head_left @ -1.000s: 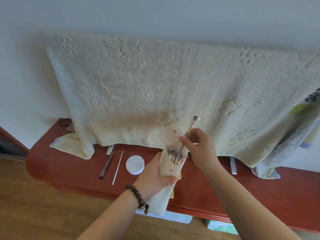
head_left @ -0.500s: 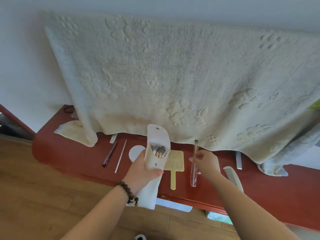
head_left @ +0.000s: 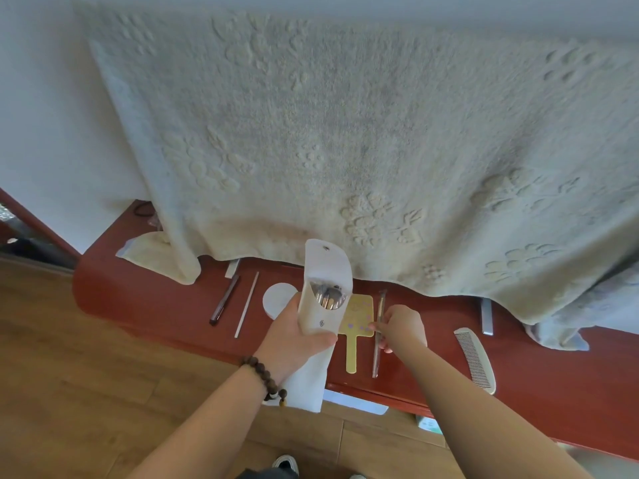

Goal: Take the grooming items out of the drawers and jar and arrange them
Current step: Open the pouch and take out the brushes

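Currently R hand (head_left: 401,329) pinches makeup brush (head_left: 378,331) mid-shaft, flat on tabletop (head_left: 166,305) beside hand mirror (head_left: 356,326); long axis runs front-to-back. L hand (head_left: 294,337) grips brush pouch (head_left: 323,299) upright, w/ more brushes inside, just left.

Single head-worn view, steeply down and forward, close over red shelf (head_left: 145,299)

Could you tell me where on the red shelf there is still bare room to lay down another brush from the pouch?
Bare red shelf shows between the brush under the right hand and the comb, and left of the dark pen. From the pen to the yellow mirror it is crowded.
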The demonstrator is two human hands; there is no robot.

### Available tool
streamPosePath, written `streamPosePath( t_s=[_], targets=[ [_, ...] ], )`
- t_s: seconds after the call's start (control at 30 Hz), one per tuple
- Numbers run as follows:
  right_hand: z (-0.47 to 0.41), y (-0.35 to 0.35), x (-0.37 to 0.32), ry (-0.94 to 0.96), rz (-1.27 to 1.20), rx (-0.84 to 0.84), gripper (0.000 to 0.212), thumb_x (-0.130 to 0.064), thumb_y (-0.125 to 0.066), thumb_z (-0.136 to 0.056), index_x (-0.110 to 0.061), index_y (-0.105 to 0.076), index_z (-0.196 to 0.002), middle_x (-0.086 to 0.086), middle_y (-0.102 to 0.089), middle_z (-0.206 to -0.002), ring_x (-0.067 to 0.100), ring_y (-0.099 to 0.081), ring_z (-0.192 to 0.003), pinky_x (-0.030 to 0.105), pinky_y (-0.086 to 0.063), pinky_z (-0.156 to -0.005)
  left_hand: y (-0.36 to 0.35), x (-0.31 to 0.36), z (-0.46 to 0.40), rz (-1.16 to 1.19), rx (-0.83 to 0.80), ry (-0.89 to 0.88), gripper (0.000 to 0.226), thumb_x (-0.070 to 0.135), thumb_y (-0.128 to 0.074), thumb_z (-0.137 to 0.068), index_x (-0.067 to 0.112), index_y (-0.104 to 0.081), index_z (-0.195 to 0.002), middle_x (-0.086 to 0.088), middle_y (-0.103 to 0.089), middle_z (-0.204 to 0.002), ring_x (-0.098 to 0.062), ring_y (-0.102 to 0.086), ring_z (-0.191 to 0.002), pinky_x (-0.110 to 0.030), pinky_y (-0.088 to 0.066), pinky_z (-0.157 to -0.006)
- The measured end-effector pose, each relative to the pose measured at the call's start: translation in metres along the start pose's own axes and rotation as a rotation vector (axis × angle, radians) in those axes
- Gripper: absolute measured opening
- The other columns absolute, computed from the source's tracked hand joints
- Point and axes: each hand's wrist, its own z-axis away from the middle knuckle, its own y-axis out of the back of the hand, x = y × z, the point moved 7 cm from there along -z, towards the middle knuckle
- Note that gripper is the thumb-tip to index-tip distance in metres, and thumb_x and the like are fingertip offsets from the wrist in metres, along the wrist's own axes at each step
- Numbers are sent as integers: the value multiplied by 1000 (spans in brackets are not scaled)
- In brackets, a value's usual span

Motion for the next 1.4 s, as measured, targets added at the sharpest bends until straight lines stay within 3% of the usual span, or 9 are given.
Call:
streamPosePath(
  t_s=[0.17, 0.3, 0.37, 0.47, 0.57, 0.77, 0.93, 1.1, 1.4],
  targets=[
    [16, 24, -9, 123, 0, 97, 22, -37, -69, -82, -17, -60, -80, 5, -67, -65, 22, -63, -56, 39, -57, -64, -2, 8, 1, -13, -5, 0, 50, 12, -74, -75, 35, -49, -111, 7, -66, -100, -6, -66, -86, -18, -51, -63],
    [62, 61, -59, 394, -309, 171, 17, -35, -68, -83, -23, -65, -94, -3, -70, -75, 12, -65, -69, 27, -52, -71, -9, 17, 0, -10, -19, -34, 54, 10, -75, -74, 31, -48, -116, 6, -66, -103, -7, -66, -88, -17, -52, -64],
    [87, 70, -84, 526, -325, 157, 19, -32, -72, -80, -26, -64, -96, -7, -67, -81, 6, -63, -74, 13, -47, -68, -14, 21, -1, -10, -35, -60, 57, 9, -75, -74, 29, -47, -119, 4, -64, -106, -8, -65, -92, -21, -55, -70],
    [103, 70, -98, 613, -229, 160, 22, -27, -79, -73, -24, -63, -89, -5, -61, -88, 4, -57, -77, 7, -42, -67, -21, 25, -2, -16, -63, -99, 60, 15, -76, -69, 31, -47, -120, 4, -65, -107, -11, -65, -95, -32, -57, -80],
    [104, 70, -96, 616, -212, 162, 17, -22, -78, -73, -23, -62, -80, -3, -60, -84, 8, -56, -72, 10, -40, -64, -25, 29, 0, -48, -79, -136, 62, 16, -76, -70, 30, -46, -123, 5, -64, -109, -8, -64, -96, -30, -56, -80],
    [110, 79, -95, 644, -215, 238, 15, -11, -71, -79, -15, -60, -70, -6, -54, -65, 2, -47, -62, 10, -36, -59, -28, 34, 5, -111, -85, -172, 56, 10, -75, -75, 29, -46, -120, 13, -61, -106, 9, -58, -88, -10, -50, -67],
    [108, 71, -90, 577, -199, 167, 22, -20, -80, -71, -19, -59, -77, -4, -58, -75, 5, -51, -67, 11, -38, -59, -26, 35, 7, -118, -60, -183, 56, 13, -74, -76, 27, -45, -122, 11, -61, -106, 5, -60, -88, -13, -50, -66],
    [107, 71, -91, 557, -234, 158, 18, -18, -75, -77, -20, -58, -70, -5, -54, -65, 7, -47, -60, 11, -36, -55, -25, 35, 11, -151, -61, -192, 56, 14, -73, -77, 29, -44, -122, 13, -60, -105, 2, -60, -90, -12, -49, -64],
    [105, 88, -96, 526, -401, 215, 14, -24, -67, -85, -16, -68, -73, 10, -64, -65, 16, -53, -58, 35, -48, -64, -27, 34, 11, -111, -53, -166, 57, 16, -75, -75, 30, -45, -121, 14, -60, -106, 8, -59, -90, -14, -50, -69]
  ],
)
